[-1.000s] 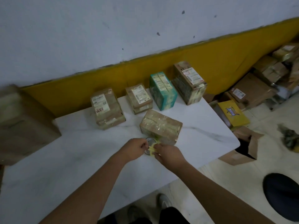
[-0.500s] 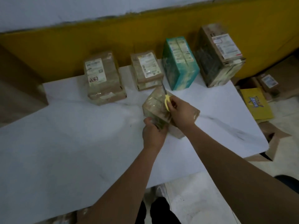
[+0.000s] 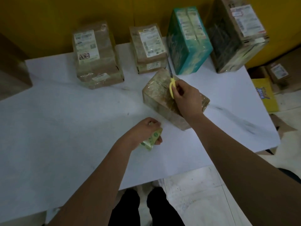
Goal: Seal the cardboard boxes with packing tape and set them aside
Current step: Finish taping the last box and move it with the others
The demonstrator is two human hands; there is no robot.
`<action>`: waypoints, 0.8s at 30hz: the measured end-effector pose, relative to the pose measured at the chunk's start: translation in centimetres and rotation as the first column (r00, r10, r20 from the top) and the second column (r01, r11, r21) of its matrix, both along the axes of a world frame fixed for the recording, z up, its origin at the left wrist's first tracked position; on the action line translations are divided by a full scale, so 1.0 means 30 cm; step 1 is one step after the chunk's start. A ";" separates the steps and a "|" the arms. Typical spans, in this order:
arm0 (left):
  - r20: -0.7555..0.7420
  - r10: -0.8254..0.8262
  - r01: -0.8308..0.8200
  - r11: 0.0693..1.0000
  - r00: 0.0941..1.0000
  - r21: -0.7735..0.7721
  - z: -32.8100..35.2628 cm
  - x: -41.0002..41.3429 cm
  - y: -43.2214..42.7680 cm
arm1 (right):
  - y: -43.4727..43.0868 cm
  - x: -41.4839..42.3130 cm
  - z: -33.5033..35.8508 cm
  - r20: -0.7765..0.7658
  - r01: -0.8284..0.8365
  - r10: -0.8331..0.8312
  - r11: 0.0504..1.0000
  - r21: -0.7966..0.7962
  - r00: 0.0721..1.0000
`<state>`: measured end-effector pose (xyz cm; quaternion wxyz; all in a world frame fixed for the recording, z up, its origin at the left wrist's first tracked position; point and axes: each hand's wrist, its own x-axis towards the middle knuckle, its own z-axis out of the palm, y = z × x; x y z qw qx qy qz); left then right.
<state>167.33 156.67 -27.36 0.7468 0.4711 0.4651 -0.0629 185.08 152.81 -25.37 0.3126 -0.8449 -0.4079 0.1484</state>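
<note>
Box in hand: a tape-wrapped cardboard box (image 3: 156,93) lies at a slant mid-table on the white table (image 3: 65,128), just before the back row.
Right hand: the right hand (image 3: 187,100) is curled round yellow-handled scissors (image 3: 171,85) above the box top, with the blades pointed away.
Left hand: a tape roll (image 3: 152,138) is gripped by the left hand (image 3: 143,131), apart from the box.
Tape link: whether a strip joins roll and box cannot be told.
Step judged: the seal is being finished.
Done well: any loose end is best pressed flat, and the scissors laid down before lifting.
Set-aside spot: it is probably beside the labelled brown box (image 3: 96,54) and the teal box (image 3: 187,39).
</note>
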 end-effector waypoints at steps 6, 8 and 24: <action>0.002 -0.023 0.022 0.993 1.000 0.118 -0.011 0.013 0.003 | 0.001 0.001 0.014 0.030 -0.040 0.044 0.994 -0.097 0.999; -0.009 -0.019 0.020 0.991 1.000 0.134 0.000 0.021 0.007 | -0.002 -0.001 0.051 -0.004 -0.093 0.094 0.985 -0.148 0.996; 0.001 -0.012 0.011 0.979 1.000 0.201 -0.021 0.001 0.017 | -0.366 -0.203 0.164 -0.368 -0.232 -0.013 0.757 -0.611 0.930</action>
